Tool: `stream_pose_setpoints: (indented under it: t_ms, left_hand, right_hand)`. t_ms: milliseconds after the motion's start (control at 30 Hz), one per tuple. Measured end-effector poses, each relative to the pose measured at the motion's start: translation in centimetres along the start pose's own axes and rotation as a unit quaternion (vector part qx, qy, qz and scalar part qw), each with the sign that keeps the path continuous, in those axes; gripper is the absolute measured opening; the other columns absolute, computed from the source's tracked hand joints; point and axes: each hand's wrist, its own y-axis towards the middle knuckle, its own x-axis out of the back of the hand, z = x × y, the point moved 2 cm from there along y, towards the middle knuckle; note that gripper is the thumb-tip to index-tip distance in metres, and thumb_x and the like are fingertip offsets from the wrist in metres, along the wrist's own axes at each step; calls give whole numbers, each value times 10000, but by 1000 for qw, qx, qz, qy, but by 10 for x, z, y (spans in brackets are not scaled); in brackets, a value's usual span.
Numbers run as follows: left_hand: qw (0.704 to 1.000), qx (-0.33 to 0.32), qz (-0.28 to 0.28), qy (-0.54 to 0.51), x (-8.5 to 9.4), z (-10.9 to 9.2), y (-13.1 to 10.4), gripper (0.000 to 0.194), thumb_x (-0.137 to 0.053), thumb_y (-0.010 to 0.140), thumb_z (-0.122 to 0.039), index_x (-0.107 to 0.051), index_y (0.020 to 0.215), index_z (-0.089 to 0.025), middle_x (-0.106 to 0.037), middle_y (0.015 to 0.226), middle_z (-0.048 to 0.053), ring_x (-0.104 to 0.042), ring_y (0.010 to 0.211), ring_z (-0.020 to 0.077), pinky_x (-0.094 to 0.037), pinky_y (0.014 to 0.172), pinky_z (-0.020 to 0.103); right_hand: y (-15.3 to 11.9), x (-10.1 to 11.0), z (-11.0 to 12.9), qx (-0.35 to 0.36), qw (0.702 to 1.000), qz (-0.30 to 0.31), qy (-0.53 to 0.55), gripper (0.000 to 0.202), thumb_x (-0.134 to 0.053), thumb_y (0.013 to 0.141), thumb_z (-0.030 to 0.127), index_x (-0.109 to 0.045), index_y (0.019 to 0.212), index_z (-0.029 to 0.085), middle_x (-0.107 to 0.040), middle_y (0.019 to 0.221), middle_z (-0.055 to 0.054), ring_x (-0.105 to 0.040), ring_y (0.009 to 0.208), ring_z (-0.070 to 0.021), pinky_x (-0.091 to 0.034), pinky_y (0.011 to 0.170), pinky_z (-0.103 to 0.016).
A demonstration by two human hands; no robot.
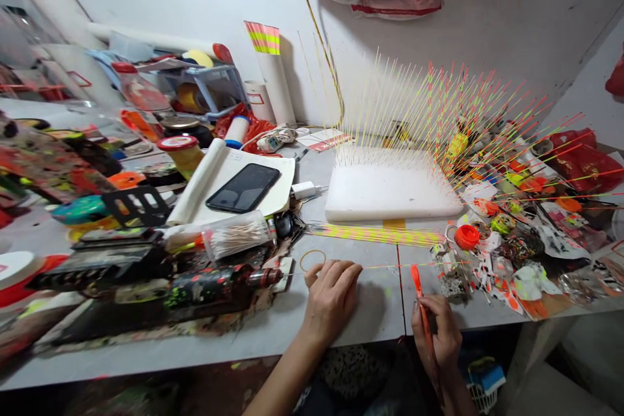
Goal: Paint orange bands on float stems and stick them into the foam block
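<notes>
My left hand [331, 299] is closed, knuckles up, over a thin striped stick [380, 266]. The stick runs level from the nose of a paint-spotted rotary tool [209, 287], past my fingers, towards a paint-smeared block [449, 273] on the right; the fingertips are hidden. My right hand [439, 331] grips a paintbrush [425, 318] upright, its bristles loaded with orange paint, just below the stick. Behind them lies a bundle of yellow and pink striped sticks [375, 233]. A rubber band [312, 260] rests beside my left hand.
A white foam block [390, 192] bristles with many upright thin sticks. An open orange paint pot [467, 236] stands among paint-crusted clutter at right. A phone [244, 187] lies on paper, near a tub of cotton swabs [237, 237]. Jars and tools crowd the left.
</notes>
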Motion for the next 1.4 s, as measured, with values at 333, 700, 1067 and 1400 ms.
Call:
stream_pose_setpoints:
  t_ms: [333,700,1067,1400]
  left_hand:
    - [1000,0,-7,-4,-2,1,-2,143,-538,937,-100,-613,971,-217,-715,843,-6,-641,778,150,-337,853,358]
    - [1000,-1,-9,-6,-2,1,-2,127,-535,956,-112,-612,968,-213,-711,845,-2,-639,776,146,-342,837,350]
    - [1000,15,-5,-3,-2,-2,-4,143,-527,955,-108,-620,955,-218,-716,851,-17,-629,785,136,-324,865,355]
    - [1000,24,7,-6,-2,-2,-6,167,-519,930,-92,-624,948,-221,-719,861,-14,-626,788,131,-341,857,347]
  right_hand:
    - [-1,-3,-2,-17,1000,16,-8,111,-574,950,130,-627,1023,195,-681,874,-34,-672,797,-141,-570,648,-221]
    - [-2,3,9,-16,999,16,33,154,-583,923,89,-628,1028,193,-676,861,-31,-670,779,-138,-578,698,-234]
    - [-1,-27,33,-1,996,45,79,190,-565,943,86,-608,1093,195,-679,894,-42,-670,810,-149,-584,741,-270]
    - [-1,-34,30,10,999,44,27,132,-579,954,140,-631,1059,201,-702,895,-39,-692,811,-152,-590,726,-254]
